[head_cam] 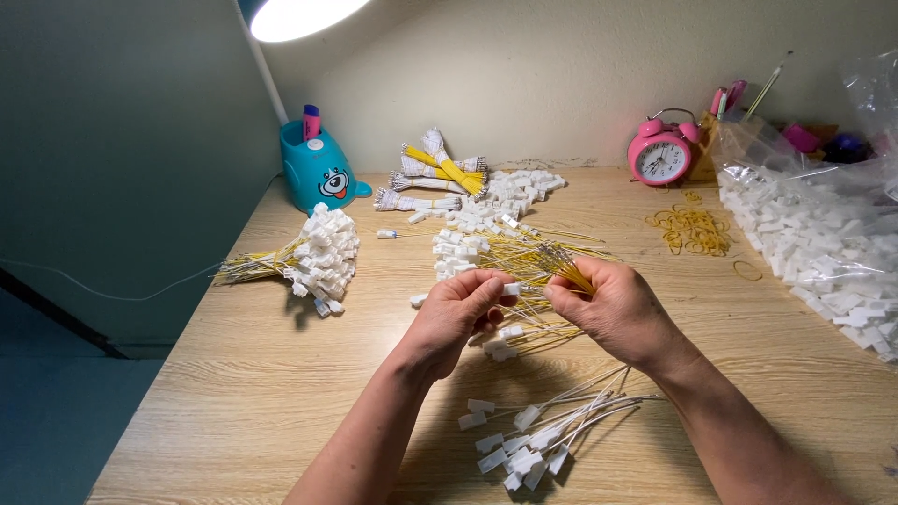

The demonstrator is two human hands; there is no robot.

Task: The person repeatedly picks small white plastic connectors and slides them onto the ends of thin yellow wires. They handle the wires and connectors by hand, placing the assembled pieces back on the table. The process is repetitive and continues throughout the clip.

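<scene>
My left hand (458, 313) pinches a small white plastic connector (510, 289) at the middle of the wooden desk (234, 393). My right hand (613, 309) grips a bunch of thin yellow wires (566, 265) and brings one wire end to that connector. Below my hands lies a fan of white wires with white connectors (533, 440). Under and behind my hands spreads a loose pile of yellow wires with connectors (486, 248).
A tied bundle of yellow wires with white connectors (313, 257) lies at left. A teal pen holder (316, 173), wrapped wire bundles (435, 173), a pink alarm clock (661, 154), rubber bands (692, 229) and a clear bag of white connectors (814, 234) sit further back and right.
</scene>
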